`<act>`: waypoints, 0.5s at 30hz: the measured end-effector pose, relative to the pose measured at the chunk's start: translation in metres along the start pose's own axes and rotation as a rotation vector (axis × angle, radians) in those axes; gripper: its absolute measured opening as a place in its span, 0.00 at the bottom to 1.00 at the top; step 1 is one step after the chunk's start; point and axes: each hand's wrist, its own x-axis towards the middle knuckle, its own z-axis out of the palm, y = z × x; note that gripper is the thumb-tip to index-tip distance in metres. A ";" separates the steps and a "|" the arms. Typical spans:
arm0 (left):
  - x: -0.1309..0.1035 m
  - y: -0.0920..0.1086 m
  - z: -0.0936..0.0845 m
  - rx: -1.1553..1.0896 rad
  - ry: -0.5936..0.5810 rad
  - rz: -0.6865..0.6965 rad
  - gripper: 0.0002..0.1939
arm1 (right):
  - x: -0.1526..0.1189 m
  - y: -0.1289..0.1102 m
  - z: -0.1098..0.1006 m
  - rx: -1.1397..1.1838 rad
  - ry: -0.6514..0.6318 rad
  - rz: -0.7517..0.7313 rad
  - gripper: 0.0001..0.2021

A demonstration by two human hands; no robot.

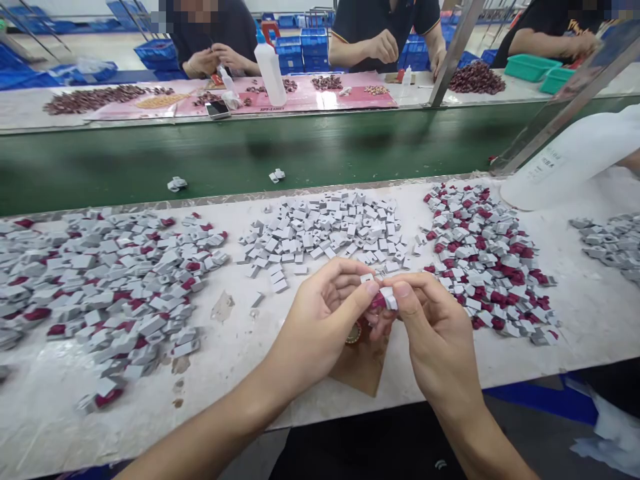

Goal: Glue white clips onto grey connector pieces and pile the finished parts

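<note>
Between my two hands is a small grey-and-maroon plastic part [380,301], held over the near edge of the table. My left hand [325,313] pinches its maroon side between thumb and fingers. From the other side, the thumb and fingers of my right hand [435,327] grip its pale grey end. Fingers hide much of the part. Below the hands lies a brown piece of board [367,367] with a round, patterned thing [353,333] on it. Just beyond is a pile of plain grey parts [325,227].
Grey-and-maroon parts form a left pile [140,280] and a right pile [493,260]. A large white bottle [565,160] lies tilted at right. Behind runs a green conveyor belt [225,157] with two small clusters on it. Several people work across it, near a white squeeze bottle [271,73].
</note>
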 end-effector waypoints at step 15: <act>0.012 -0.005 -0.003 -0.047 0.013 -0.099 0.10 | -0.018 0.020 -0.006 -0.511 0.029 -0.401 0.15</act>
